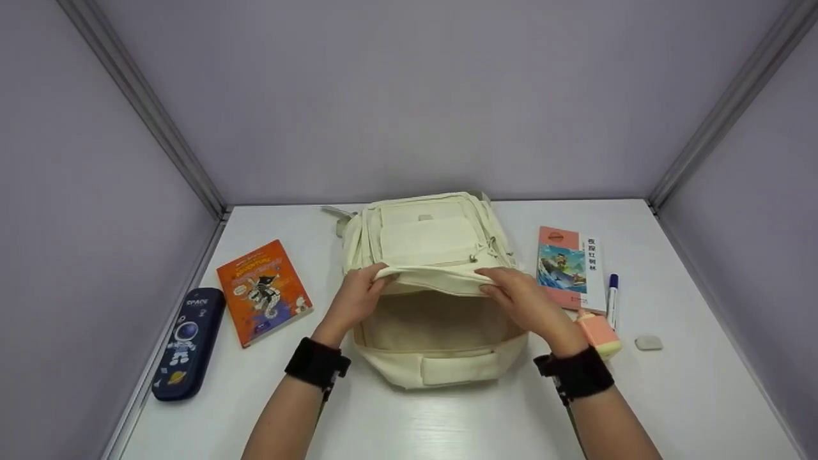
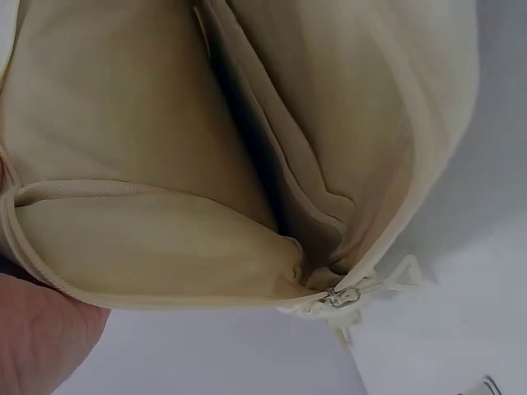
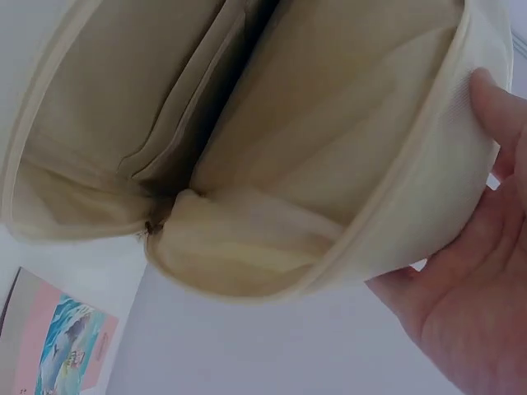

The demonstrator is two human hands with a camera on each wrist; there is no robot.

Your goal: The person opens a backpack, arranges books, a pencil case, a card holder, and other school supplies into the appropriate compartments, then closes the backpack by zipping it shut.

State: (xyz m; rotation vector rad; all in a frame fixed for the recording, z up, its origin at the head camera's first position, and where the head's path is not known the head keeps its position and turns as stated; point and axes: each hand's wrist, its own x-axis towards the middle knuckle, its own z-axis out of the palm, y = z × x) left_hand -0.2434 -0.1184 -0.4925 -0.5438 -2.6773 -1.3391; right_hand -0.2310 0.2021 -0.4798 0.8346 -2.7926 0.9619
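Observation:
A cream backpack [image 1: 422, 233] lies on the white table with its main compartment unzipped and its mouth toward me. My left hand [image 1: 361, 295] pinches the left part of the raised upper edge. On the right part of that edge, my right hand [image 1: 527, 305] grips the fabric, its fingers against the outer side in the right wrist view. Between the hands the compartment gapes, showing a beige lining [image 2: 123, 107] and an inner sleeve pocket [image 3: 185, 99]. A zipper pull [image 2: 346, 296] hangs at the corner of the opening. In the left wrist view most of the left hand is out of frame.
Left of the backpack lie an orange book [image 1: 265, 291] and a navy pencil case [image 1: 190, 345] with an astronaut. To the right are a pink-and-white book [image 1: 565, 268], a marker [image 1: 613, 300], a pink-and-yellow object [image 1: 599, 333] partly behind my wrist, and a grey eraser [image 1: 648, 343].

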